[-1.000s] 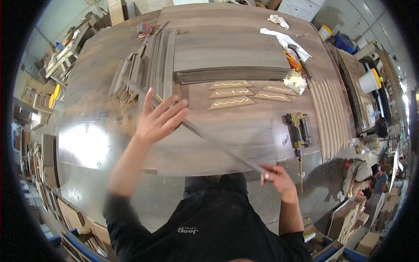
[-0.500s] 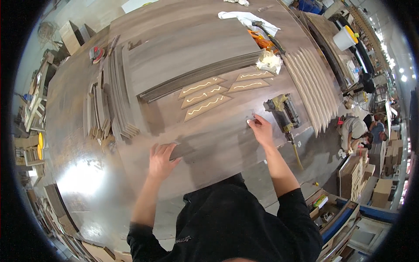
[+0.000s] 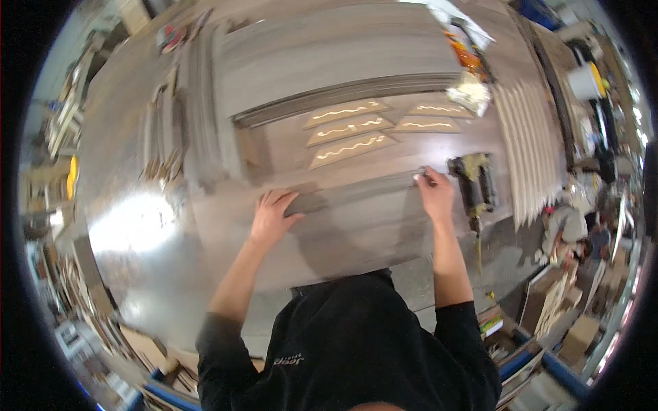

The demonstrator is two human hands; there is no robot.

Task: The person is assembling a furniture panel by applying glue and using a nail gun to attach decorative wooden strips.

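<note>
A long grey-brown wood strip (image 3: 363,191) spans the space between my two hands, low over the table; motion blurs its edges. My left hand (image 3: 273,216) grips its left end, fingers on top and thumb toward me. At the right end, my right hand (image 3: 434,194) pinches the strip between thumb and bent fingers. Beyond it lie several slant-ended tan wood pieces (image 3: 349,152), each with a wavy bead of cream glue on its face. Just right of my right hand rests a dark and olive nail gun (image 3: 476,183) with its hose toward me.
Stacked grey panels (image 3: 336,51) stand behind the glued pieces. Narrow boards (image 3: 161,130) lie at left, and pale pointed strips (image 3: 531,151) at right. A crumpled cream wad (image 3: 470,94) and an orange tool (image 3: 465,55) sit far right. Another person (image 3: 565,229) crouches beyond the table.
The view has shifted, so the table contents appear farther right and higher. Both hands have moved farther from me, toward the glued pieces, with the strip between them.
</note>
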